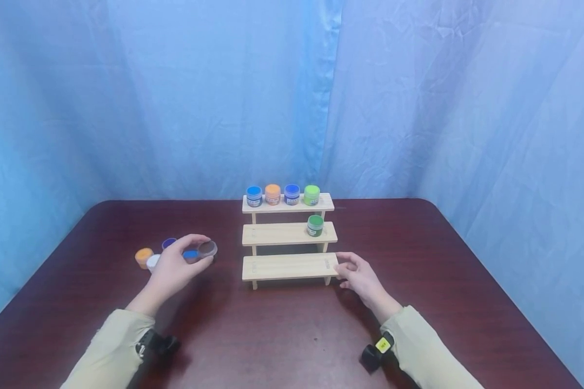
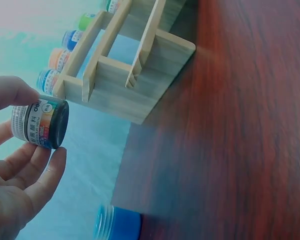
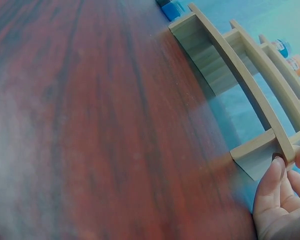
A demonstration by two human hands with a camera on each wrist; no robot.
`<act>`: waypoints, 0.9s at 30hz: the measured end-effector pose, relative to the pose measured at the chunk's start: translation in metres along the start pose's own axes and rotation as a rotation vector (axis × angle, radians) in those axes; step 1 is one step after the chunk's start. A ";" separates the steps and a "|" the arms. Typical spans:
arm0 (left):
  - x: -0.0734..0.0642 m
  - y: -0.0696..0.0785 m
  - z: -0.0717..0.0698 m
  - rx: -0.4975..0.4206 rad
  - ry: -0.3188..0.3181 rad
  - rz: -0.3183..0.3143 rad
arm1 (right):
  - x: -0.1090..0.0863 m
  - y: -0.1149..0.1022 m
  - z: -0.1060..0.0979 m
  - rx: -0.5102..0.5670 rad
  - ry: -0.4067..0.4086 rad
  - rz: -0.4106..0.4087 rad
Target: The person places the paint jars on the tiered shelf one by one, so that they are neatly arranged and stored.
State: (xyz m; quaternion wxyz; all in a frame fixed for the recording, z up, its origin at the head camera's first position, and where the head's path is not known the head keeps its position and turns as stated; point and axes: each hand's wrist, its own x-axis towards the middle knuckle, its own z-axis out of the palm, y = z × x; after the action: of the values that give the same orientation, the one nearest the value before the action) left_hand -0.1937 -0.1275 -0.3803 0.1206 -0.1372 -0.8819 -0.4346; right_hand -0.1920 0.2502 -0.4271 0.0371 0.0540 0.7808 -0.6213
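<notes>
My left hand (image 1: 172, 267) grips a small dark brown paint jar (image 1: 207, 249) between thumb and fingers, left of a three-step wooden display rack (image 1: 287, 267). The left wrist view shows that jar (image 2: 40, 122) tipped on its side, its printed label facing the camera. My right hand (image 1: 362, 278) pinches the right end of the rack's lowest step. In the right wrist view, thumb and fingertips (image 3: 272, 175) are on either side of that end. Four jars, blue, orange, dark blue and light green (image 1: 312, 195), line the top step. A dark green jar (image 1: 315, 226) stands at the middle step's right end.
Beside and behind my left hand are an orange jar (image 1: 144, 258), a white jar (image 1: 153, 262), a purple-blue jar (image 1: 168, 243) and a blue jar (image 1: 191, 254), partly hidden. Everything stands on a dark red-brown table (image 1: 292, 335). Blue curtains (image 1: 199, 108) hang behind it.
</notes>
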 end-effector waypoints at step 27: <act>0.031 0.042 0.021 -0.125 0.012 0.042 | 0.000 -0.002 0.001 -0.006 0.000 0.005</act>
State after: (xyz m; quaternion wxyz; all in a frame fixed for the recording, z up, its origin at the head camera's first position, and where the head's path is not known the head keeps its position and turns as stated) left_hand -0.2106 -0.0823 -0.3516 0.1260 -0.1604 -0.8493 -0.4870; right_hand -0.1917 0.2492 -0.4253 0.0388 0.0555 0.7826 -0.6188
